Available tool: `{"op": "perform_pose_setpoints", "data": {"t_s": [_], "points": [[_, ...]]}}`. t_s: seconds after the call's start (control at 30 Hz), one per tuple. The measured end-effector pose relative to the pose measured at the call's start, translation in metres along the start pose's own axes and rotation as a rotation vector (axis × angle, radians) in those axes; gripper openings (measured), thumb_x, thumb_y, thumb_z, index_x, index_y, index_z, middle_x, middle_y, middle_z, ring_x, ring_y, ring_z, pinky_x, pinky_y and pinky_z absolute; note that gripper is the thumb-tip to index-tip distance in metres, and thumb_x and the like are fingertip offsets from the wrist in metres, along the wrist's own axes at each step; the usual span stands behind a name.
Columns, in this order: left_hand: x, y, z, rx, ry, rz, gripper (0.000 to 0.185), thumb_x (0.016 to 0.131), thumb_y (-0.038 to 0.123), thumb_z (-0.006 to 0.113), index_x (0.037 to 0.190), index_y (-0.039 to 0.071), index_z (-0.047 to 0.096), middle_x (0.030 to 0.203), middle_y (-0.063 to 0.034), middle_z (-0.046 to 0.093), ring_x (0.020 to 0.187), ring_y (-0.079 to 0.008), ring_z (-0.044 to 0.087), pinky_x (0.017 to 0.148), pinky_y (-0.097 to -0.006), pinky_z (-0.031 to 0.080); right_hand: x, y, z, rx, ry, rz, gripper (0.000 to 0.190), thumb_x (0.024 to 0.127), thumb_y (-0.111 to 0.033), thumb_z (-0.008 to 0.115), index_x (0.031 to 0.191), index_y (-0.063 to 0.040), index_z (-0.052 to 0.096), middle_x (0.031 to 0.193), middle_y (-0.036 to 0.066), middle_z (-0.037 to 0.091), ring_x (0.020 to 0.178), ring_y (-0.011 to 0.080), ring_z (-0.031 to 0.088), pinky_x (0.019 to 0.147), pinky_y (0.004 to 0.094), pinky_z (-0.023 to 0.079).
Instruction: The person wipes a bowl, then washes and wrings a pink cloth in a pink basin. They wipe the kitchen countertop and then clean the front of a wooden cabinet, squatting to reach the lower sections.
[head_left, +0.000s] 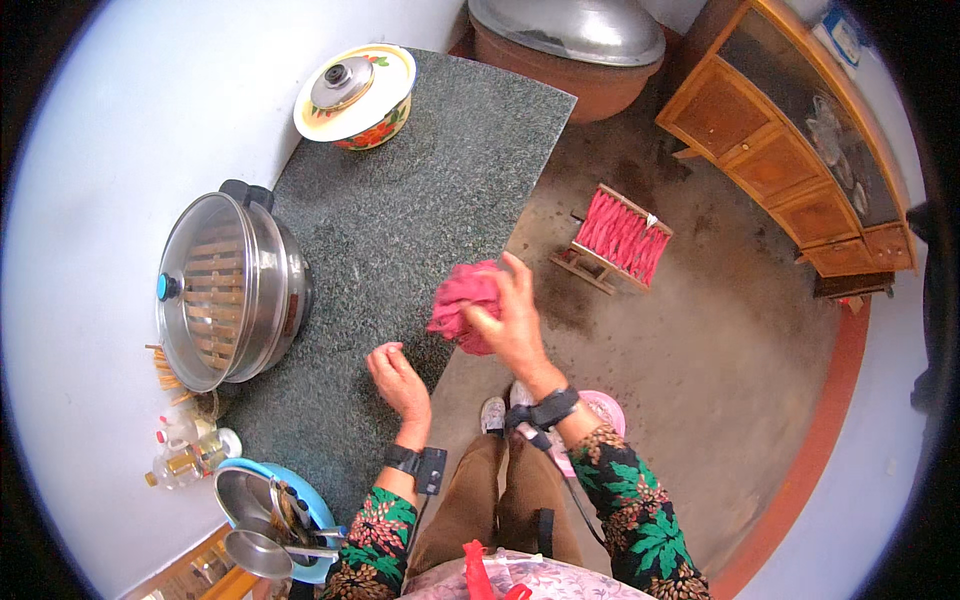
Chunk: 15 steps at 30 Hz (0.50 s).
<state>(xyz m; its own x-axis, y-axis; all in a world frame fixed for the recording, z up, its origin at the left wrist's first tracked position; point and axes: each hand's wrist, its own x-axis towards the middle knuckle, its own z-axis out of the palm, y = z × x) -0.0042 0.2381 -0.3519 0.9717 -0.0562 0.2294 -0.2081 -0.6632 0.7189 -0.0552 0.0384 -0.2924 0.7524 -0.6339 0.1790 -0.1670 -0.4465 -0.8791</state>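
Observation:
A crumpled pink cloth (459, 300) is bunched in my right hand (517, 322), at the front edge of the dark speckled stone countertop (420, 195). My left hand (399, 384) is over the counter near its edge, with its fingers curled and nothing visible in them. Both wrists wear black straps with small devices. To the left on the counter stands a metal steamer pot (281, 300) under a clear lid (217, 289), with a slatted rack inside. Farther back is a floral enamel basin (375, 133) covered by a white enamel lid (397, 71).
Oil bottles (184, 465) and a blue basin (319, 502) holding pans and ladles stand at the left. A low stool with a pink woven seat (622, 236) and a pink basin (604, 409) are on the floor. A wooden cabinet (780, 165) and a large lidded vat (570, 75) stand beyond.

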Motion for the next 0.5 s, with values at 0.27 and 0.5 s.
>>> {"op": "perform_pose_setpoints", "data": {"t_s": [0.27,0.5], "points": [[0.042,-0.068,0.002,0.409,0.006,0.066,0.024,0.107,0.023,0.050,0.097,0.003,0.059,0.097,-0.0184,0.056,0.093,-0.0408,0.058,0.082,-0.0520,0.047,0.000,0.057,0.086,-0.565,-0.282,-0.339,0.079,0.084,-0.039,0.078,0.155,-0.022,0.048,0.170,0.013,0.028,0.158,0.0405,0.023,0.122,0.0689,0.022],[0.038,-0.077,0.007,0.552,0.005,0.037,0.018,0.104,0.021,0.054,0.097,0.005,0.059,0.097,-0.0166,0.054,0.094,-0.0397,0.057,0.083,-0.0516,0.046,0.190,0.120,0.044,-0.705,0.081,-0.196,0.064,0.090,-0.028,0.074,0.148,-0.012,0.054,0.168,0.016,0.032,0.154,0.0408,0.031,0.124,0.0590,0.026]]}}
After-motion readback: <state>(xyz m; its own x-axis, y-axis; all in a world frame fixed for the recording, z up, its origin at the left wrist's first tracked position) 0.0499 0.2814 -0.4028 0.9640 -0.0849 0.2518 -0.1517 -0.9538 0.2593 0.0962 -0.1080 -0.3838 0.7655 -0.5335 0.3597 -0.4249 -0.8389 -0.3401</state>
